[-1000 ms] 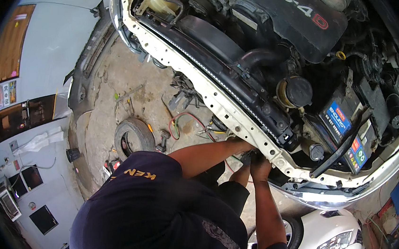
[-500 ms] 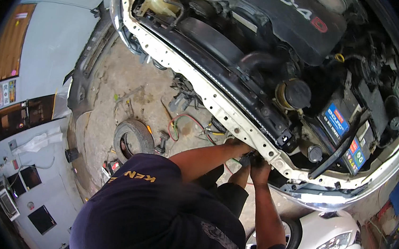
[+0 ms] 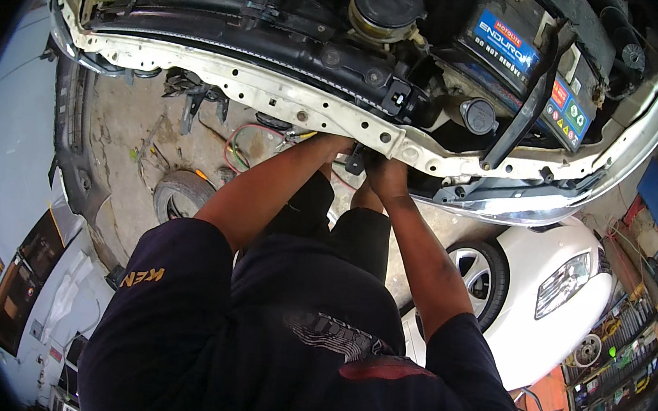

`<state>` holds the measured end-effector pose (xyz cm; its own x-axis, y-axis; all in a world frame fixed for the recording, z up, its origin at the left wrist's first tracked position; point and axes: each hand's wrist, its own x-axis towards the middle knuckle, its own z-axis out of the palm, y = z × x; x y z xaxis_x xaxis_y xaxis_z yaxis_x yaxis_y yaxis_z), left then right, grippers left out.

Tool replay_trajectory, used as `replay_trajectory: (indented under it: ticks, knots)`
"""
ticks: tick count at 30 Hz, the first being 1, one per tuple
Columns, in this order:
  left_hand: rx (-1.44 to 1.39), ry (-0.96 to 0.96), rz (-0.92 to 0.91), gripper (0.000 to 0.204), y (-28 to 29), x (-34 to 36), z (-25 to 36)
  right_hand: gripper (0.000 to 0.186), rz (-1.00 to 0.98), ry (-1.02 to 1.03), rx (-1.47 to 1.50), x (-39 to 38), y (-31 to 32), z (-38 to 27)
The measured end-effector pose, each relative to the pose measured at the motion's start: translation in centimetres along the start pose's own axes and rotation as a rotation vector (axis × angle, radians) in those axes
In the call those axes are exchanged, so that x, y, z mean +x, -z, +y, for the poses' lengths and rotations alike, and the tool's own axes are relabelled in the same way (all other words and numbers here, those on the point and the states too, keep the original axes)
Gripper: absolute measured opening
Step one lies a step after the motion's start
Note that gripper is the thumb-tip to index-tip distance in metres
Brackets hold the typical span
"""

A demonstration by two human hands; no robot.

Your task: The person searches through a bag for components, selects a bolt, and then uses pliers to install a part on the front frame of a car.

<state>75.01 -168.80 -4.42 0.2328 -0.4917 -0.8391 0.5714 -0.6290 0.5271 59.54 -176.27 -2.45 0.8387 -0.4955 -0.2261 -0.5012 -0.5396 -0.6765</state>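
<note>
My left hand (image 3: pixel 337 145) reaches in beneath the cream perforated front crossmember (image 3: pixel 276 95) of an open-hooded vehicle, its fingers hidden. Just right of it, my right hand (image 3: pixel 386 175) is raised under the same crossmember, its fingertips out of sight. A small black bracket (image 3: pixel 355 161) is between the two hands, close to both; whether either grips it I cannot tell. Behind the crossmember lie the black radiator (image 3: pixel 241 41), a capped round reservoir (image 3: pixel 385 7) and a battery (image 3: pixel 507 45) with blue labels, held by a black bar.
Loose dark parts (image 3: pixel 189 99), red hoses (image 3: pixel 237 139) and a tyre (image 3: pixel 177 196) lie on the concrete floor. A detached dark bumper (image 3: pixel 77 129) is along the left. A white car (image 3: pixel 543 263) stands at lower right, beside cluttered shelving (image 3: pixel 646 335) at the far right.
The head camera's view has turned, so the engine bay sits higher and more level in the picture. Both hands stay at the same stretch of the crossmember.
</note>
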Motion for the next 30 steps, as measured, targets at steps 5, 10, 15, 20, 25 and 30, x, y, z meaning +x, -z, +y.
replay_trajectory:
  ticks: [5, 10, 15, 20, 25, 30]
  knots:
    - [-0.004, 0.069, -0.021, 0.038, 0.5, -0.3, 0.1, 0.033, -0.002, -0.061, 0.040, -0.4, 0.1, -0.4]
    - [-0.003, 0.124, -0.038, 0.039, 0.9, -0.5, 0.1, 0.028, 0.013, -0.043, -0.014, -1.0, -0.3, -0.3]
    - [0.003, 0.161, -0.048, 0.039, 1.0, -0.9, 0.0, 0.024, -0.023, -0.081, 0.037, -1.6, -0.7, 0.2]
    - [0.005, 0.177, -0.052, 0.039, 0.9, -1.0, 0.0, 0.027, 0.011, -0.057, -0.009, -1.7, -0.5, 0.2]
    - [0.000, 0.188, -0.053, 0.040, 1.0, -1.4, -0.2, 0.026, 0.079, -0.060, 0.000, -0.7, 0.3, -1.0]
    - [0.004, 0.200, -0.057, 0.040, 0.9, -1.4, -0.2, 0.028, 0.045, -0.052, -0.003, -0.9, -0.4, 0.0]
